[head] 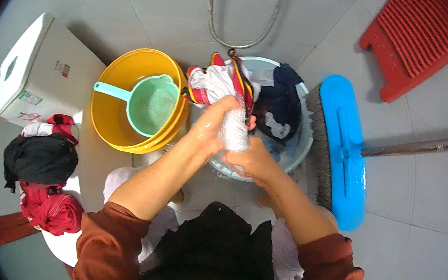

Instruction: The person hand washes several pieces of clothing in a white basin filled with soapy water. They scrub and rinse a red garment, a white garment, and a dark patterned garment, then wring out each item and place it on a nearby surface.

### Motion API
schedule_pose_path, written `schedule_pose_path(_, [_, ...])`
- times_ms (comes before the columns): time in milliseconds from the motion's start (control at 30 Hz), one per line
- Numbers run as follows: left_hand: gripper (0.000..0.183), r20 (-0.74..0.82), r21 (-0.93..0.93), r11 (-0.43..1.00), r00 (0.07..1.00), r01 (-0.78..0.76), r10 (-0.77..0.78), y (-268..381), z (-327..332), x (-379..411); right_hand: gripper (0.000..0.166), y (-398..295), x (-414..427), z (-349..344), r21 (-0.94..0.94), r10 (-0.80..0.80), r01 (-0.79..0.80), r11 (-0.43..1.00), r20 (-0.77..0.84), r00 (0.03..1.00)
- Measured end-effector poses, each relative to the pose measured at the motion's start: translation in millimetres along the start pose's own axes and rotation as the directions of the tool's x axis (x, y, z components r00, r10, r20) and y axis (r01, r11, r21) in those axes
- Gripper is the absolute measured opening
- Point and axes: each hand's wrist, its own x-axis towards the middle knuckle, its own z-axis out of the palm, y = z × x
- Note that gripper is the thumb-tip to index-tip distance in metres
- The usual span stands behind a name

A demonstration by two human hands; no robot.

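Observation:
A wet white garment [236,129] with red, yellow and black trim is twisted between my two hands, above a round pale blue basin [305,145]. My left hand [210,127] is closed around its upper part. Lower down, my right hand [251,156] grips the bunched cloth. The loose trimmed end fans out beyond my left hand, over the basin's far left rim. Inside the basin lies a dark navy garment [283,99] with some pale cloth and water, partly hidden behind my hands.
Left of the basin, a green dipper [152,106] rests in yellow nested buckets [108,123]. Black clothing [41,157] and red clothing [53,210] lie on the toilet beneath its white cistern [57,73]. On the right are a blue broom [342,152] and a red slatted plastic piece [422,43]. A shower hose [237,46] hangs behind.

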Motion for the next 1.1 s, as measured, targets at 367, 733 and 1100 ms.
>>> schedule_pose_path(367, [0.028,0.228,-0.012,0.983,0.958,0.182,-0.174,-1.8,-5.9,-2.6,0.02,3.9,-11.0,15.3,0.67,-0.075,-0.418,0.614,0.576,0.814])
schedule_pose_path(733, [0.033,0.284,-0.302,0.891,0.924,0.338,-0.255,-33.2,-7.4,-14.9,0.043,55.8,18.7,31.0,0.981,-0.733,-0.005,0.196,0.149,0.663])
schedule_pose_path(1100, [0.051,0.374,0.263,0.95,0.889,0.171,-0.263,-4.0,-6.0,-84.1,0.028,-72.4,10.2,1.3,0.445,-0.106,0.288,0.848,-0.39,0.915])
